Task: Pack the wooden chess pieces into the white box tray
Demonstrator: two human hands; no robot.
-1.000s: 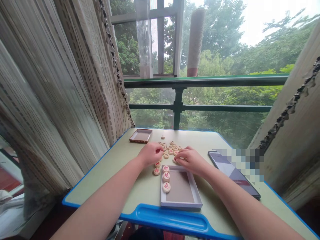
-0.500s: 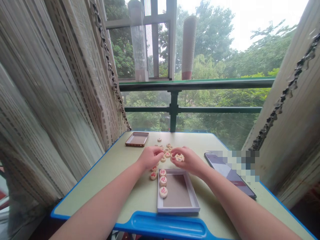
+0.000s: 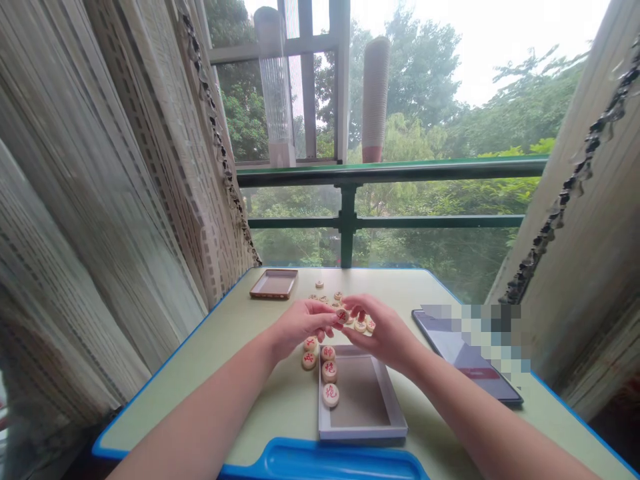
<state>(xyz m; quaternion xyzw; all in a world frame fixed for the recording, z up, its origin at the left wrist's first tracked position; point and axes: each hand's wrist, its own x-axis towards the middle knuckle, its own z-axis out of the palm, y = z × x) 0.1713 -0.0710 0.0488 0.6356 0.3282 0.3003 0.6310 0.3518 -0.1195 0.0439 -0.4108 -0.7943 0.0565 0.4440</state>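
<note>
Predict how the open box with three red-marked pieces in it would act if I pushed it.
The open box would probably slide rather than tip, since it lies flat with low walls. The three red-marked pieces might shift, with bare floor beside them. The box's thin walls might bend under a hard push.

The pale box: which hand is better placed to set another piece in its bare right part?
Probably the right hand, near the far right corner of the pale box; the left hand is mostly left of it. Both have fingertips at the raised red-marked piece.
</note>
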